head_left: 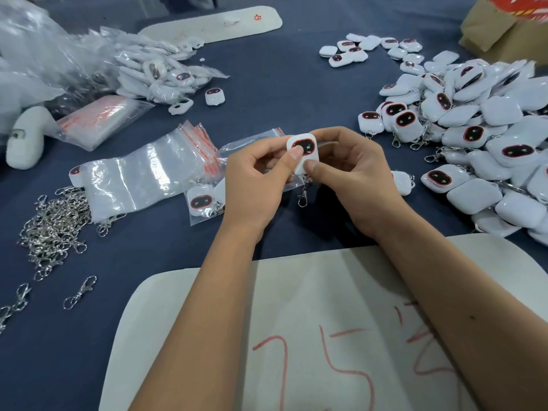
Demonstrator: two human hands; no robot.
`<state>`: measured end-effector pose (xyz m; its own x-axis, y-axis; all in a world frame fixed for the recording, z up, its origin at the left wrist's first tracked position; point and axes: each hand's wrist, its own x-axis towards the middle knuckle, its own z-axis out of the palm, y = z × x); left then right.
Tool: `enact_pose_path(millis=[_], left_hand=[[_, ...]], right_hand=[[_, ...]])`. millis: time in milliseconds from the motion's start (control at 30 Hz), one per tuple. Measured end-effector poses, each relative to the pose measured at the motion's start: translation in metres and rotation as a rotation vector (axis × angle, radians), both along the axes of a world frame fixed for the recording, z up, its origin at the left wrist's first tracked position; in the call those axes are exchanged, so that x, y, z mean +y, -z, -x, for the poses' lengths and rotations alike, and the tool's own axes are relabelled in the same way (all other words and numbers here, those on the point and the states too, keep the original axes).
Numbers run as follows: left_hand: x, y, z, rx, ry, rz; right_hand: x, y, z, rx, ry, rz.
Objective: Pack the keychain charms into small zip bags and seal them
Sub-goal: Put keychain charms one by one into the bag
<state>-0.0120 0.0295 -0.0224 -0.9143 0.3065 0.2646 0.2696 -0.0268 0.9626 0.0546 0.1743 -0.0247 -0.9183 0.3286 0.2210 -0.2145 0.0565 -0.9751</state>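
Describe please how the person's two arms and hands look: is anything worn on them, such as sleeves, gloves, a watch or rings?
Both forearms are bare as far as the frame shows them; no sleeves are visible. The left hand and the right hand wear no gloves, and no watch, bracelet or ring shows on the wrists or fingers. The fingernails are short and unpainted. The right forearm has one small dark mark.

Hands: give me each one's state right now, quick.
Left hand: fingers pinch the white charm.
Right hand: fingers pinch the same charm.
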Motion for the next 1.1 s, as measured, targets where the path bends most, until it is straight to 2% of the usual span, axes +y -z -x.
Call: enact_pose_path(millis=[167, 267, 467, 600, 800, 900, 1100], left_hand=[[0.004, -0.002, -0.002, -0.004, -0.012, 0.058], [0.008, -0.002, -0.003, -0.077, -0.063, 0.059], [0.007, 0.002, 0.001, -0.148, -0.277, 0.323], [0.008, 0.000, -0.002, -0.013, -0.406, 0.508], [0.012, -0.005, -0.006, 0.080, -0.415, 0.696], [0.009, -0.005, -0.006, 0.102, -0.386, 0.675], [0.002, 0.000, 0.001, 0.008, -0.256, 0.463]], right_hand=[[-0.002, 0.001, 0.001, -0.026, 0.042, 0.014], [-0.004, 0.002, 0.002, -0.050, 0.082, 0.010], [-0.003, 0.003, 0.005, -0.041, 0.174, 0.040], [-0.005, 0.004, 0.006, -0.007, 0.290, -0.024], [-0.009, 0.000, 0.005, 0.000, 0.319, 0.138], [-0.009, -0.002, 0.003, -0.024, 0.305, 0.101], [-0.013, -0.002, 0.001, -0.064, 0.222, -0.070]])
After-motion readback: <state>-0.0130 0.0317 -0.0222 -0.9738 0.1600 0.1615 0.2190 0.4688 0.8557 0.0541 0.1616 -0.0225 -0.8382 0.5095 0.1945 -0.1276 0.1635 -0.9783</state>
